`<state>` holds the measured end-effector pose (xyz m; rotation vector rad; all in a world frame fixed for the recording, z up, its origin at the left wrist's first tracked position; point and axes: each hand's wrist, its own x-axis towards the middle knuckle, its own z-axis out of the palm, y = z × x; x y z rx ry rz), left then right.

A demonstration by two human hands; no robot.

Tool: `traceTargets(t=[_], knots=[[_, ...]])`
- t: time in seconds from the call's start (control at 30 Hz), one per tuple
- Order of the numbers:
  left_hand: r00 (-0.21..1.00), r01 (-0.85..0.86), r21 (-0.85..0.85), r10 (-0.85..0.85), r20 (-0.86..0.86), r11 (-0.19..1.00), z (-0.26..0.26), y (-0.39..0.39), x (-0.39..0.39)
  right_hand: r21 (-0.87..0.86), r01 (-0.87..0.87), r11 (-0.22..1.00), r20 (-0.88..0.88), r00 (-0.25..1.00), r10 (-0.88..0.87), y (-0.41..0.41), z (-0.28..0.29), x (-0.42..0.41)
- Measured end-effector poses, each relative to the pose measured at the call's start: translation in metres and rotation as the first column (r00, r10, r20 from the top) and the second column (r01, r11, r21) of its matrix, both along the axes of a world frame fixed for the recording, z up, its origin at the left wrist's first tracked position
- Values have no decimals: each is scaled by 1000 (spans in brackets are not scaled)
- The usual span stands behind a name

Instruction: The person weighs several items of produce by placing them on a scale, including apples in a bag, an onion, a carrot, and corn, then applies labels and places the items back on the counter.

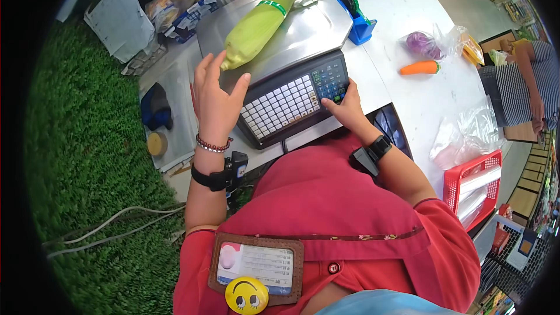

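An ear of corn in its green husk [258,26], with a green band around it, lies on the steel platform of a weighing scale [315,30]. My left hand [222,89] is raised with fingers apart by the corn's near end; whether a fingertip touches it I cannot tell. My right hand [345,105] rests on the right edge of the scale's keypad [284,105], thumb over the lower keys and fingers at the side. Right of the platform stands a blue tape dispenser [361,26] with green tape. A carrot [419,68] and a bagged purple vegetable [422,45] lie farther right.
Clear plastic bags [470,135] and a red plastic basket [448,188] holding bag rolls are at the right. A person in a striped top [512,83] stands across the counter. At the left lie a dark cloth [156,107] and a round yellowish container [157,144]. Baskets of bagged goods stand behind the scale.
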<state>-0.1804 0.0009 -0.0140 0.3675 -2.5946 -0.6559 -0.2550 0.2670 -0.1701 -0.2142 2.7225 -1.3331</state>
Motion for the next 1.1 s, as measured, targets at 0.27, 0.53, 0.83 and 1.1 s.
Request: traceTargets(t=[0.27,0.53,0.83,1.1], knots=[[996,60,107,-54,-66,992,7,9,20,-21,-104,994,16,994,105,7,4,-3],[985,156,133,-145,-91,979,9,27,24,-66,-11,998,82,996,17,5,2,-9],[977,207,155,-197,-78,966,17,41,11,-228,-79,970,250,958,137,33,13,-18],[972,228,149,-214,-102,962,22,49,-13,-233,-216,948,249,929,273,47,9,-30]])
